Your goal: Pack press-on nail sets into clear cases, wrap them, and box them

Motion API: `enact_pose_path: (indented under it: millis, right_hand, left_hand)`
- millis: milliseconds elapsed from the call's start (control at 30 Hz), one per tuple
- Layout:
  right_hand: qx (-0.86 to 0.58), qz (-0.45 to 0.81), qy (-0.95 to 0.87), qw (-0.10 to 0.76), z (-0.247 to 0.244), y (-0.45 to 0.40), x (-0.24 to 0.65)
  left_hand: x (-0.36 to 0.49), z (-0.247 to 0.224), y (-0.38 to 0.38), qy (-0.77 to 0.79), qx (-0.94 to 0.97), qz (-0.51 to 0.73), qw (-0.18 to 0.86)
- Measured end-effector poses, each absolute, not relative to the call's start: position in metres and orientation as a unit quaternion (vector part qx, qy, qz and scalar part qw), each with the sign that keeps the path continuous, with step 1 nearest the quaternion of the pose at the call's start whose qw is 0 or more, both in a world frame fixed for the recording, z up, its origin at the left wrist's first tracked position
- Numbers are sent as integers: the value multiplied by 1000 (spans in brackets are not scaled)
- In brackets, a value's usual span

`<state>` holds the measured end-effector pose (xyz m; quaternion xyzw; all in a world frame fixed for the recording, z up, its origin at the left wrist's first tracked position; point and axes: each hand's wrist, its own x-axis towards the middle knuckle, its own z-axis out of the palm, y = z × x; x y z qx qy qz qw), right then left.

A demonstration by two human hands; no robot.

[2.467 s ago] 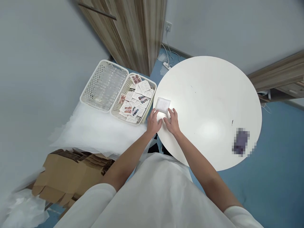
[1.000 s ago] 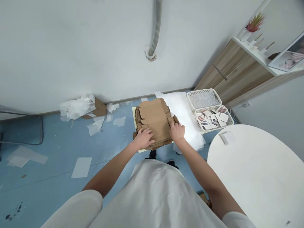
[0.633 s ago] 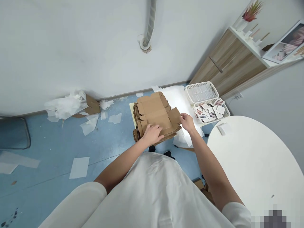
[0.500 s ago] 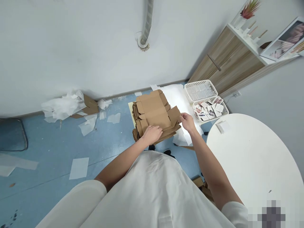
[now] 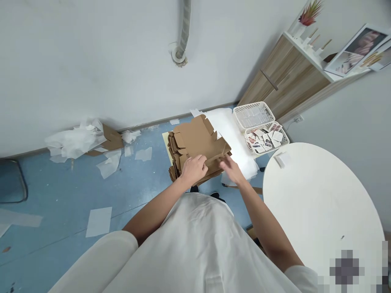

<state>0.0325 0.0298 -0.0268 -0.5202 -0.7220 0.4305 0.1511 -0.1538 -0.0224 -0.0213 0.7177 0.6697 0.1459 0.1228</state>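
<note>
In the head view, a flattened brown cardboard box (image 5: pixel 195 136) with notched flaps lies uppermost on a stack of folded cardboard (image 5: pixel 173 152). My left hand (image 5: pixel 194 167) is closed, fingers curled on the box's near edge, where a strip is folded up. At the near right corner, my right hand (image 5: pixel 231 167) has its fingers stretched toward the raised flap, thumb apart. Its fingertips touch or nearly touch the cardboard; exact contact is hard to make out.
White sheets (image 5: pixel 240 144) lie right of the stack, beside two white baskets (image 5: pixel 246 131), one holding small cards. A round white table (image 5: pixel 314 195) stands at right, a wooden cabinet (image 5: pixel 290 69) behind. Crumpled white wrapping (image 5: pixel 75 140) and loose sheets (image 5: pixel 99 221) litter the blue floor.
My right hand has let go of the right side flap and moved left to the near corner. The near strip now stands folded up, and my left hand's fingers have curled in more.
</note>
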Motion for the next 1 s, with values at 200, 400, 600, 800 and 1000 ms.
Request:
enact_pose_path:
  millis: [200, 400, 600, 800, 1000]
  right_hand:
    - [-593, 438, -641, 215, 5, 55, 41]
    - [-616, 280, -720, 156, 9, 50, 44]
    - [-638, 287, -680, 221, -2, 41, 60]
    - [-672, 252, -593, 366, -1, 25, 116]
    - [-710, 183, -459, 502, -1, -13, 205]
  left_hand:
    - [-139, -17, -37, 607, 772, 158, 102]
    - [-129, -20, -47, 572, 789, 183, 128]
    - [-116, -18, -48, 552, 781, 234, 173]
    - [-96, -2, -38, 576, 735, 334, 132]
    - [-41, -9, -20, 611, 651, 359, 273]
